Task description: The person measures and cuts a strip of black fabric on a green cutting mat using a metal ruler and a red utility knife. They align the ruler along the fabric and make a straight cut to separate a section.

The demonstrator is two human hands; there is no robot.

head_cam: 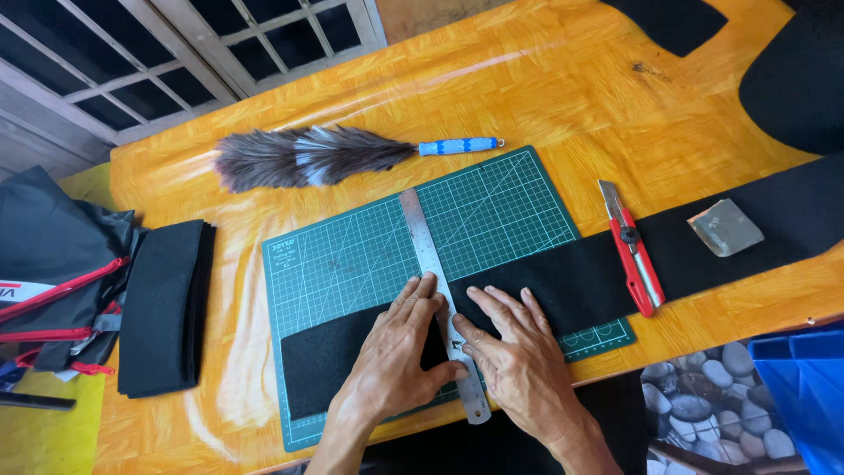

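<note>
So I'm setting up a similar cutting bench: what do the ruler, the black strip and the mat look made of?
The ruler looks like bare metal, likely steel: grey with a dull sheen. The black strip under both hands seems to be felt or similar cloth: matte, fuzzy, no shine. The green mat looks like rubbery plastic, smooth and slightly glossy, with a printed grid.

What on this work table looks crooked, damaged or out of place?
Little stands out. The long black felt strip lies slanted across the green cutting mat, not along its grid. The wooden table has one dark blemish near its far edge.
</note>
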